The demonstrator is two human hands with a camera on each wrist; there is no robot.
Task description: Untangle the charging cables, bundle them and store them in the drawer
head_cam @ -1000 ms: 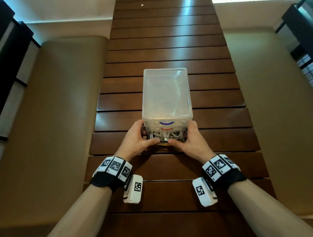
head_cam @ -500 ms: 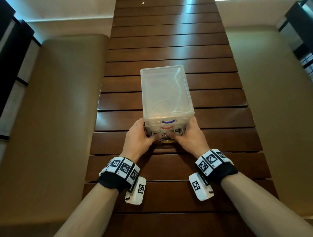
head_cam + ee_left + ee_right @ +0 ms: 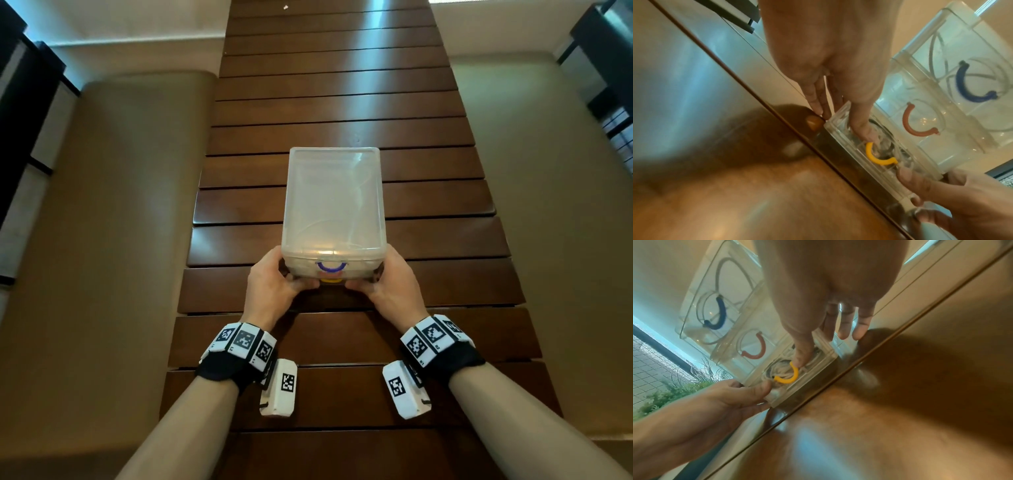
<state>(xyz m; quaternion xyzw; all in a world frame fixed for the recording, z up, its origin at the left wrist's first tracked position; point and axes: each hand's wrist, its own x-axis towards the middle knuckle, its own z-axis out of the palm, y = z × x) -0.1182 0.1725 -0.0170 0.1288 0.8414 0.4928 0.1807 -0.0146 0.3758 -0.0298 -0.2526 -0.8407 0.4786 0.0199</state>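
Note:
A clear plastic drawer unit (image 3: 332, 198) stands on the slatted wooden table (image 3: 428, 240). It has blue (image 3: 966, 87), red (image 3: 914, 125) and yellow (image 3: 877, 155) handles. The bottom drawer sits pushed in flush, with the yellow handle (image 3: 330, 280) just showing. White coiled cables (image 3: 781, 369) lie behind its clear front. My left hand (image 3: 274, 284) rests on the unit's near left corner, thumb (image 3: 863, 129) pressing the bottom drawer front, fingers straight along the side. My right hand (image 3: 387, 284) mirrors it on the right corner, thumb (image 3: 801, 353) beside the yellow handle (image 3: 789, 374).
Thin cable loops (image 3: 941, 48) show faintly in the upper drawers. Tan padded benches (image 3: 113, 240) run along both sides of the table. The table stretches far ahead beyond the unit, and dark window frames (image 3: 20, 102) stand at the outer edges.
The bottom drawer stood ajar with white cables showing; both thumbs have pushed it in flush. The unit slid slightly away from me and my hands followed.

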